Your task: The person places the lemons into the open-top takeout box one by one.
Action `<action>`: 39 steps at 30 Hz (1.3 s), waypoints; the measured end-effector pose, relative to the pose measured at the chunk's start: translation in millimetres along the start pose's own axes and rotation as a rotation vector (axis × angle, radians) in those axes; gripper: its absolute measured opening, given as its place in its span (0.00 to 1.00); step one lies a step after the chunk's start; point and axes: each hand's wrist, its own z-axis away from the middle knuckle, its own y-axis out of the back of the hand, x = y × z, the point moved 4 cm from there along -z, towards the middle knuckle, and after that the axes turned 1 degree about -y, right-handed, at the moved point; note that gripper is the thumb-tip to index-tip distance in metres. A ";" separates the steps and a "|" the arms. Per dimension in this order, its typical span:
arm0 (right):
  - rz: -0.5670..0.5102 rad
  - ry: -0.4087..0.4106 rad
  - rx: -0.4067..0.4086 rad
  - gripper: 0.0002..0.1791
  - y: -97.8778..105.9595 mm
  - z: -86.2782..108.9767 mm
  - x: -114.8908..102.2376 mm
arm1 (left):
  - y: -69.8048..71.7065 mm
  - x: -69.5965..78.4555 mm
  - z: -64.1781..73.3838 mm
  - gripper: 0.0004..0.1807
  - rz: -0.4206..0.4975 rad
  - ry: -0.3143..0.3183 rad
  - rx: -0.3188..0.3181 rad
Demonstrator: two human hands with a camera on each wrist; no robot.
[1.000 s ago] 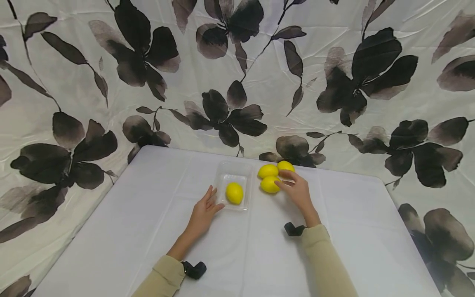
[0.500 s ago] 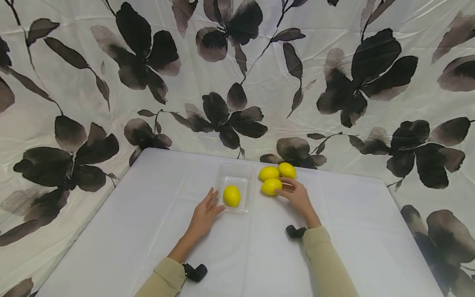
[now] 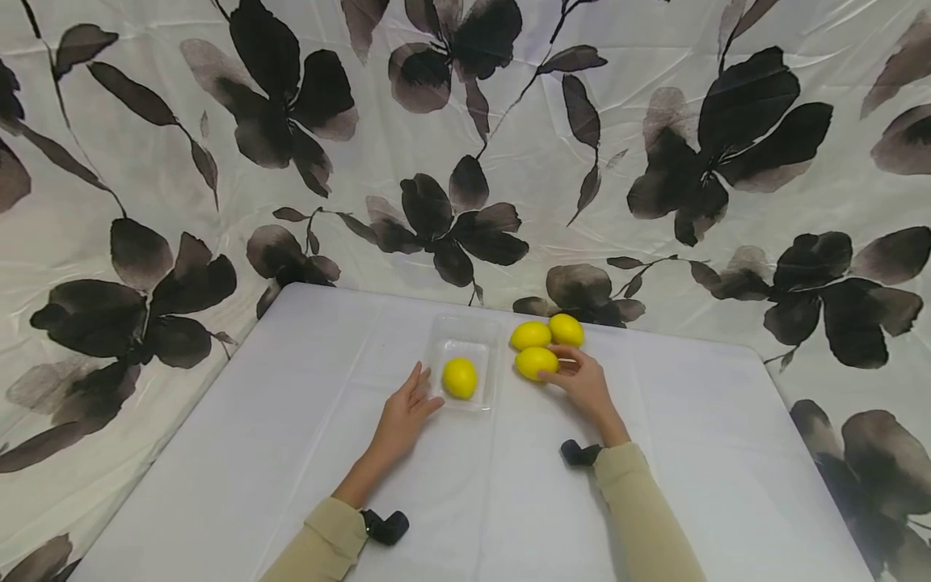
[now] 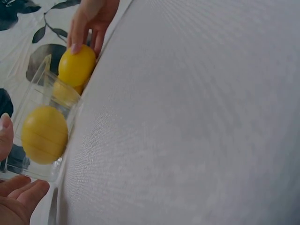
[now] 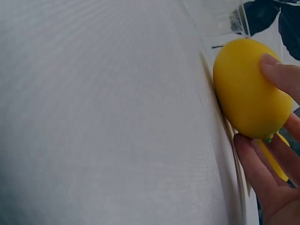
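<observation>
Two yellow lemons (image 3: 531,335) (image 3: 566,330) sit at the back of the table, right of the clear plastic container (image 3: 492,380). A third lemon (image 3: 536,364) lies in front of them, and my right hand (image 3: 584,390) grips its right end. In the right wrist view, the thumb presses on this lemon (image 5: 248,89), with fingers curled around its stem end. One lemon (image 3: 460,378) rests inside the container. My left hand (image 3: 402,412) steadies the container's near left side with relaxed, spread fingers; the left wrist view shows its fingertips (image 4: 40,187) right at the wall.
A white cloth covers the table (image 3: 305,453). Behind its far edge hangs a white curtain (image 3: 582,186) with dark flowers. Each wrist wears a small black camera (image 3: 387,527), and both sleeves (image 3: 643,509) are beige.
My right hand's fingers have come in from over the front lemon to take hold of its right end. My left hand stays beside the container; the view shifts slightly.
</observation>
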 end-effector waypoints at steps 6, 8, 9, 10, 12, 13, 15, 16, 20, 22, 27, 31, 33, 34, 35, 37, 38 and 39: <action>-0.011 0.020 0.030 0.34 1.5 0.6 -0.7 | -0.3 -1.7 0.1 0.45 0.002 0.003 -0.004; -0.016 0.025 0.042 0.34 1.9 0.5 -5.2 | -0.9 -2.1 -0.2 0.45 0.005 0.005 -0.005; -0.014 0.029 0.048 0.34 2.1 0.0 -7.9 | -1.2 -2.1 -0.4 0.45 0.009 0.006 -0.004; -0.016 0.034 0.055 0.33 2.2 -0.6 -10.8 | -1.6 -1.9 -0.5 0.45 0.016 0.006 -0.004; -0.013 0.048 0.068 0.32 2.0 -2.5 -17.5 | -2.5 -1.5 -0.8 0.45 0.030 0.004 -0.005; -0.016 0.056 0.069 0.32 1.5 -3.5 -21.1 | -3.0 -1.1 -0.9 0.45 0.037 0.004 -0.004; -0.026 0.068 0.068 0.31 -0.3 -5.4 -28.0 | -4.1 -0.7 -1.2 0.45 0.046 0.004 -0.006; -0.038 0.072 0.064 0.31 -1.8 -6.4 -31.1 | -4.5 -0.6 -1.4 0.45 0.048 0.005 -0.006; -0.081 0.085 0.028 0.31 -11.8 -10.1 -41.4 | -5.5 -0.5 -1.4 0.45 0.038 0.010 -0.007; -0.098 0.092 0.014 0.32 -18.5 -11.7 -46.5 | -5.4 -0.4 -1.3 0.45 0.037 0.013 -0.005; -0.099 0.108 0.007 0.30 -38.3 -16.8 -59.9 | -5.3 -1.2 -2.2 0.45 0.028 0.006 0.001; -0.068 0.121 0.018 0.28 -57.9 -19.2 -69.7 | -6.6 -1.7 -2.2 0.45 0.024 0.003 -0.001; -0.047 0.129 0.021 0.27 -68.7 -19.9 -73.9 | -7.1 -1.8 -2.0 0.44 0.029 0.006 -0.001; -0.032 0.134 0.020 0.26 -74.1 -20.2 -75.7 | -7.2 -1.6 -1.7 0.44 0.035 0.009 -0.001; -0.015 0.142 0.018 0.26 -79.3 -20.5 -77.5 | -7.2 -1.4 -1.5 0.44 0.039 0.010 -0.001; 0.011 0.156 0.015 0.27 -88.2 -20.8 -80.9 | -7.0 -1.1 -1.2 0.44 0.048 0.011 0.001; 0.022 0.167 0.017 0.27 -91.9 -21.3 -82.3 | -6.9 -0.7 -1.1 0.44 0.052 0.011 0.001; 0.033 0.178 0.020 0.27 -94.9 -21.3 -83.8 | -6.9 -0.4 -1.2 0.44 0.058 0.011 0.001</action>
